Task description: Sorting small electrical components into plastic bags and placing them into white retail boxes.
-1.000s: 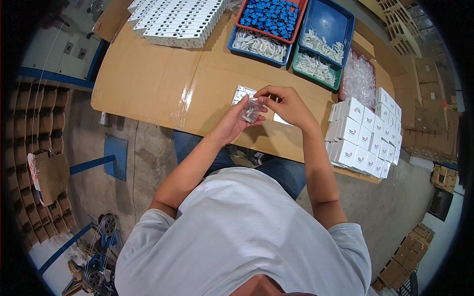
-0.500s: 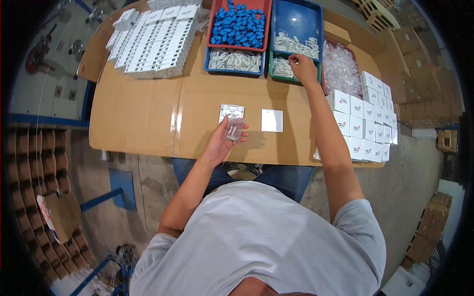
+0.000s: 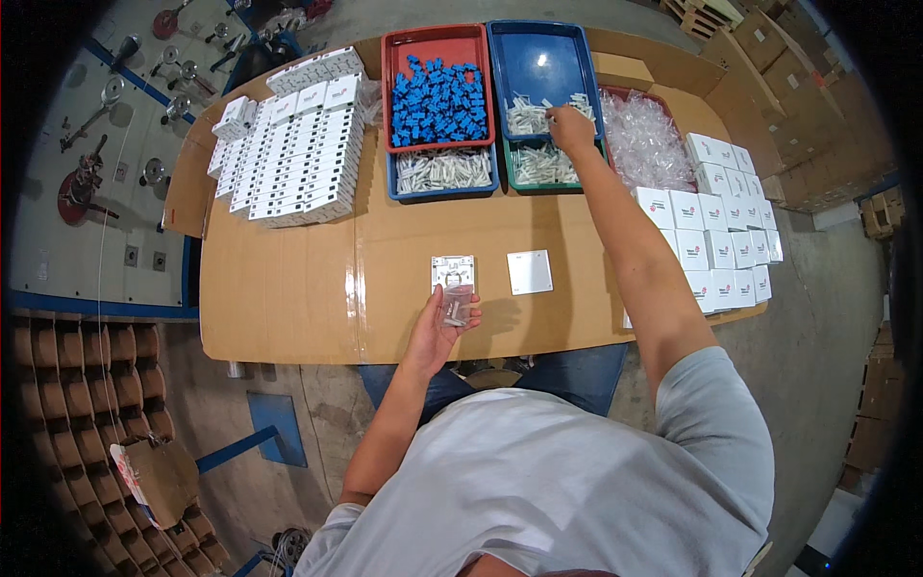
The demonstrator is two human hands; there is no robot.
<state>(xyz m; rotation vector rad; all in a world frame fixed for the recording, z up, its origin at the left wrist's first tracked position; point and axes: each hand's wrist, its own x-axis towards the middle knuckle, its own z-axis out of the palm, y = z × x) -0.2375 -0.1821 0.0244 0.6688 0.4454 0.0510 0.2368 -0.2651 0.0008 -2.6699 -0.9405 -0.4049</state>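
My left hand point(image 3: 435, 335) is closed around a small clear plastic bag point(image 3: 457, 306) with a few small whitish pieces inside. Just beyond it lies a white square plate with cut-outs point(image 3: 453, 269), partly covered by the bag. To the right, a smooth white square plate point(image 3: 530, 273) lies flat on the cardboard. My right arm stretches far forward. The right hand point(image 3: 574, 131) has its fingers drawn together over the white plugs point(image 3: 527, 117) at the near end of a blue tray point(image 3: 538, 60); whatever is between the fingertips is hidden.
A red tray point(image 3: 433, 46) holds blue clips. A lower blue tray point(image 3: 443, 196) and a green tray point(image 3: 538, 187) hold white pieces. Clear bags point(image 3: 649, 144) fill another tray. White boxes point(image 3: 707, 245) stand right; stacked white units point(image 3: 293, 163) stand left. Cardboard walls edge the table's far side.
The whole view has shifted, with the table sitting lower in the picture. My right hand stays among the white pieces, now over the blue tray's near end. My left hand still holds the bag.
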